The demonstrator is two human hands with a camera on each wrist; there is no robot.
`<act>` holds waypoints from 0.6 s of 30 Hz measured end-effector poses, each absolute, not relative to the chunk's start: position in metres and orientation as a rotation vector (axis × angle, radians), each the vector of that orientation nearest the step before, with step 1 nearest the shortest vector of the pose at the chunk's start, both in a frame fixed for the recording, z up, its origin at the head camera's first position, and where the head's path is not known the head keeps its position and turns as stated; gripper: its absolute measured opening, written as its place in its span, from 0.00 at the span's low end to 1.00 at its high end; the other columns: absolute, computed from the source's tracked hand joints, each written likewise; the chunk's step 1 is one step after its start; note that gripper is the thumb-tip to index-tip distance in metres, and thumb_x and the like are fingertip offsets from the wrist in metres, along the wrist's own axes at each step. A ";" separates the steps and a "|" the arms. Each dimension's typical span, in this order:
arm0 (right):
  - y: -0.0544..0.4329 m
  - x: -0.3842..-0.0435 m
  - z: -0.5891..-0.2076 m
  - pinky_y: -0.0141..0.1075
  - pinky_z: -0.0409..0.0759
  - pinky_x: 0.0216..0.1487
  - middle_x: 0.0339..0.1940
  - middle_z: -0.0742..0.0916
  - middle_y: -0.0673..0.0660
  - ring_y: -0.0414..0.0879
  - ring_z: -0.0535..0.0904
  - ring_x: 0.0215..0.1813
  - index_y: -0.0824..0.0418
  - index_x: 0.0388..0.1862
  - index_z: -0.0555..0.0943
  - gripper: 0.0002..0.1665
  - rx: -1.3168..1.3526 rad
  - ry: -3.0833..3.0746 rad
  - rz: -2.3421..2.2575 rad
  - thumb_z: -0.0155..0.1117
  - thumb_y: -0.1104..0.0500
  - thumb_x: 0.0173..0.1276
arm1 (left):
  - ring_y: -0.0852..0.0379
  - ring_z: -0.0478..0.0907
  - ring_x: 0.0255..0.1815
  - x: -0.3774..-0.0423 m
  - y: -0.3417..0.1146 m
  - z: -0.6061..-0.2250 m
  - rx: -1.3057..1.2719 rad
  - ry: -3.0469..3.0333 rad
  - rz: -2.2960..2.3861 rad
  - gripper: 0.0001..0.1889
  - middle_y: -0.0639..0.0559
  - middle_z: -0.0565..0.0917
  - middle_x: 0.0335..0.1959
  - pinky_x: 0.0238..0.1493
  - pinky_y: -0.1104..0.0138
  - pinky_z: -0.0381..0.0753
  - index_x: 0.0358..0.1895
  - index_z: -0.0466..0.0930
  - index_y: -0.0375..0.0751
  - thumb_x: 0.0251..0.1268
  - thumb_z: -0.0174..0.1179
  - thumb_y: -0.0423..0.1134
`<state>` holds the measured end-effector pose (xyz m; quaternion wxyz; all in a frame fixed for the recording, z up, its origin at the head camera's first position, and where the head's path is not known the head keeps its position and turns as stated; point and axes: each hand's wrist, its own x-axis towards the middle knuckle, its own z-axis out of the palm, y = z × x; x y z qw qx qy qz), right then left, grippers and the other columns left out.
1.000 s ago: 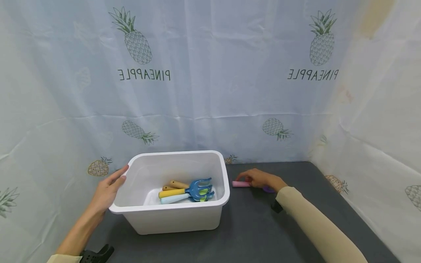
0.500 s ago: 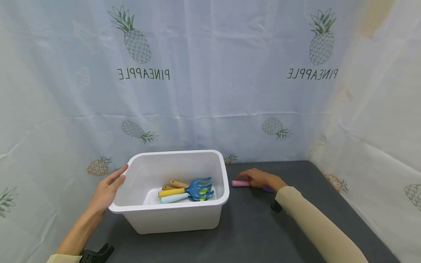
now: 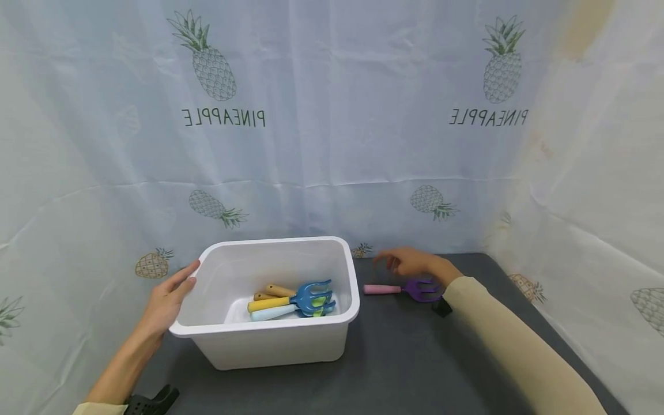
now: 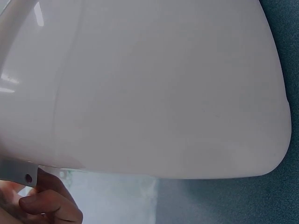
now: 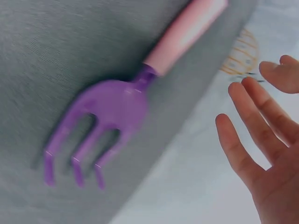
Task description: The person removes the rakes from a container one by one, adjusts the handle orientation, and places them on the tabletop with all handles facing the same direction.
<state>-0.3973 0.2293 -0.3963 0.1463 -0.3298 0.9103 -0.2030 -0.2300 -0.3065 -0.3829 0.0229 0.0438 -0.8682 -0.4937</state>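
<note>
My left hand [image 3: 165, 302] grips the left rim of a white plastic tub [image 3: 275, 349], and the left wrist view shows its curled fingers [image 4: 53, 200] at the rim. In the tub lie a yellow-handled blue hand fork [image 3: 309, 298], a light-blue handle [image 3: 272, 313] and two wooden handles [image 3: 282, 290]; green parts peek out under the fork. To the tub's right, a purple hand fork [image 5: 117, 105] with a pink handle [image 3: 382, 289] lies on the dark table. My right hand [image 3: 410, 261] hovers just behind this fork, fingers spread and holding nothing in the right wrist view.
The dark table [image 3: 394, 357] runs back to a pineapple-print curtain [image 3: 332, 144], which also encloses both sides. The tub stands close in front of the back curtain. A black wrist strap [image 3: 153, 402] is on the left wrist.
My right hand has let go of the pink handle and moved up and back, uncovering the purple hand fork. The left hand still holds the tub in place.
</note>
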 end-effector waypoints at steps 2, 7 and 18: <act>0.228 -0.398 -0.385 0.46 0.84 0.51 0.58 0.85 0.63 0.59 0.84 0.56 0.52 0.73 0.75 0.37 -0.965 2.628 -0.584 0.55 0.72 0.65 | 0.27 0.66 0.75 -0.230 -0.307 -0.383 0.133 -2.687 -1.533 0.33 0.32 0.51 0.84 0.42 0.72 0.84 0.85 0.49 0.48 0.85 0.37 0.57; 0.221 -0.394 -0.354 0.43 0.86 0.48 0.55 0.85 0.62 0.53 0.87 0.51 0.52 0.73 0.75 0.37 -1.010 2.647 -0.551 0.57 0.71 0.66 | 0.27 0.68 0.73 -0.229 -0.308 -0.385 0.129 -2.686 -1.520 0.33 0.31 0.51 0.84 0.42 0.71 0.85 0.85 0.49 0.48 0.85 0.37 0.57; 0.189 -0.377 -0.292 0.44 0.87 0.49 0.54 0.86 0.60 0.53 0.86 0.53 0.50 0.72 0.75 0.32 -1.156 2.722 -0.504 0.60 0.67 0.71 | 0.27 0.70 0.72 -0.229 -0.308 -0.385 0.135 -2.690 -1.525 0.33 0.31 0.52 0.84 0.42 0.69 0.86 0.85 0.49 0.50 0.85 0.37 0.57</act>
